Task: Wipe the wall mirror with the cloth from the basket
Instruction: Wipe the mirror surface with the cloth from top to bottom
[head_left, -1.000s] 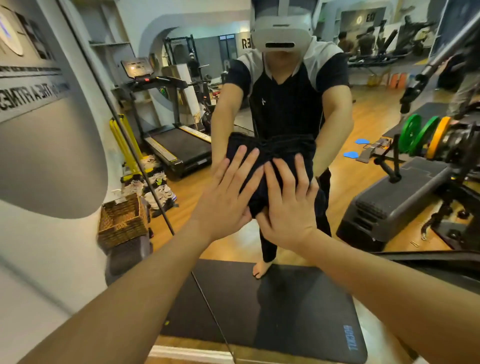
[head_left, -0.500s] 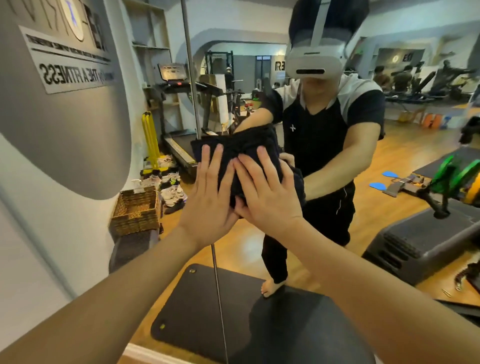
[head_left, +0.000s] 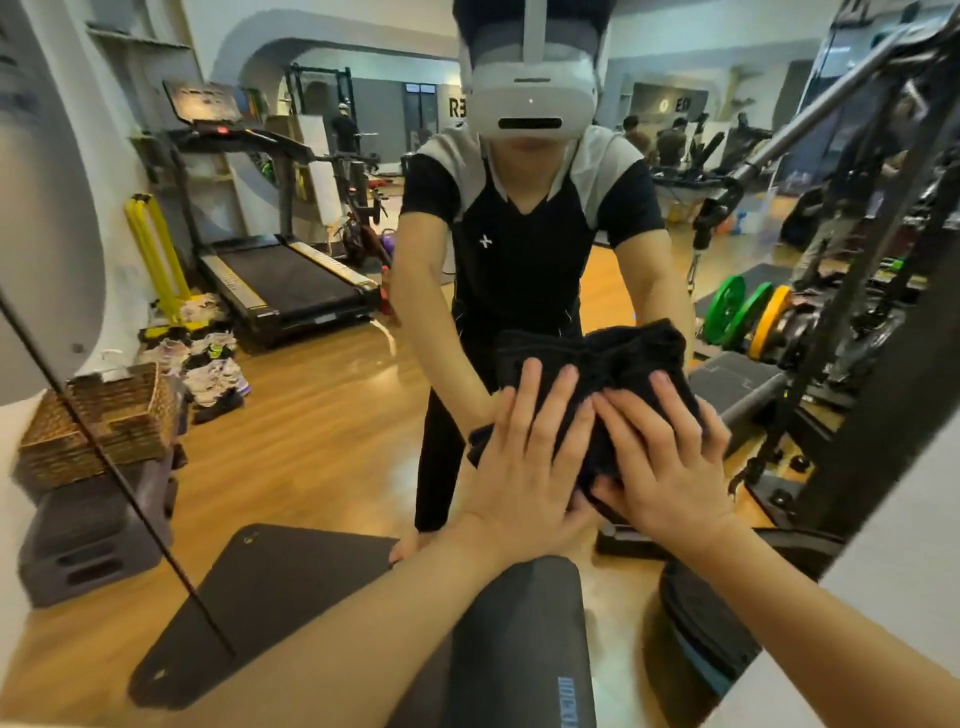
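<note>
Gym premises, wood-plank floor (head_left: 322, 415), reflected in a wall mirror (head_left: 332, 395) that fills most of the view; a dark seam runs diagonally through its lower left. Reflected items: a treadmill (head_left: 280, 270) at left rear, yellow posts (head_left: 150, 249) beside it, a scatter of shoes (head_left: 208, 364) on the floor, green and yellow weight plates (head_left: 748, 317) on a rack at right, and a dark floor mat (head_left: 291, 597) at the bottom. A woven basket (head_left: 104, 421) sits on a dark block at the lower left edge.

The person's reflection stands centre, wearing a white headset and a black top.

The cloth (head_left: 597, 364), dark and bunched, lies flat against the mirror right of centre, at about waist level of the reflection. The left hand (head_left: 524, 473) presses on its lower left part, fingers straight and spread, not curled round anything. The right hand (head_left: 670, 467) presses on its lower right part, fingers likewise extended and spread. The two hands sit side by side, thumbs touching or nearly so; which cannot be determined. Both forearms reach in from the bottom edge.
</note>
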